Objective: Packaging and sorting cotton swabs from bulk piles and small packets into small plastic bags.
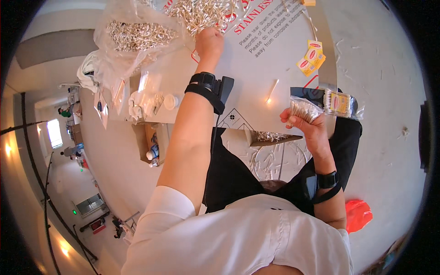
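Note:
My left hand [210, 45] reaches to the far side of the table, fingers curled closed at the near edge of a loose pile of cotton swabs [199, 13]. Whatever its fingertips may hold is hidden. Near the table's front edge, my right hand [312, 132] is closed around a small clear bag of cotton swabs [304, 109]. Just right of that bag lies a filled pack of cotton swabs [338, 103] with a yellow and red label. One single cotton swab [272, 90] rests on the printed table sheet between my hands.
At the far left stands a large clear plastic bag [137, 36] full of swabs. Yellow label cards [311, 58] lie at the right. A small white round tub [171, 101] sits left of my forearm. Below the edge are an open box [149, 144] and a red bag [358, 215].

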`<state>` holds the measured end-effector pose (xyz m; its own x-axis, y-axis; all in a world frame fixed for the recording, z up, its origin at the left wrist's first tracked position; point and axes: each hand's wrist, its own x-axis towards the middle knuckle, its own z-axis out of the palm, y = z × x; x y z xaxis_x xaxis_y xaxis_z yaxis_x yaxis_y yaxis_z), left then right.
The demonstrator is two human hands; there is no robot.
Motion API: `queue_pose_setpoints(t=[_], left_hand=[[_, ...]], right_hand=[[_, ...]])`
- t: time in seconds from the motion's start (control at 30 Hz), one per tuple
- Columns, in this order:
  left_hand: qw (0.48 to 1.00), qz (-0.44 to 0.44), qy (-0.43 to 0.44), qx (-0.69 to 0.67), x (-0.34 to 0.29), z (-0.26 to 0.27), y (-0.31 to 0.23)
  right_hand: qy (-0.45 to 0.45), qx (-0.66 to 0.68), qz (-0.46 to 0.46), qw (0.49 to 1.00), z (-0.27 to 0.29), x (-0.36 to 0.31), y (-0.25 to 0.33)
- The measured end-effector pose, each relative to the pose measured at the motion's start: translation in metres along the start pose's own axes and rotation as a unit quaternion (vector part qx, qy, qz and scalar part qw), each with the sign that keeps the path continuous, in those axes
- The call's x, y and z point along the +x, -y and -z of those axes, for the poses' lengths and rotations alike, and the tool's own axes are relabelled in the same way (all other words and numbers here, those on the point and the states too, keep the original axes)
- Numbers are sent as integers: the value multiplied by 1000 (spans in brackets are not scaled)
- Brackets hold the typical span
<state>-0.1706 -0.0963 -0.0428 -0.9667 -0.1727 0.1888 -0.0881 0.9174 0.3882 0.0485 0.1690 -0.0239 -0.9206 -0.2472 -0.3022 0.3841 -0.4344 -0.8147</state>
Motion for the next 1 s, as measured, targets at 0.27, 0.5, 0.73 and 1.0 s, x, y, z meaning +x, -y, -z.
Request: queue_pose_setpoints(t=[0.27, 0.5, 0.73, 1.0], left_hand=[[997, -27, 68, 11, -23, 7, 0], [992, -38, 74, -92, -24, -1, 3], [972, -111, 203, -34, -28, -3, -10], [1000, -20, -5, 14, 15, -2, -24]], right_hand=[[1, -11, 5, 1000, 0, -1, 4], [3, -7, -5, 1000, 0, -1, 1], [9, -11, -2, 1000, 2, 0, 1], [17, -19, -8, 1000, 2, -1, 1]])
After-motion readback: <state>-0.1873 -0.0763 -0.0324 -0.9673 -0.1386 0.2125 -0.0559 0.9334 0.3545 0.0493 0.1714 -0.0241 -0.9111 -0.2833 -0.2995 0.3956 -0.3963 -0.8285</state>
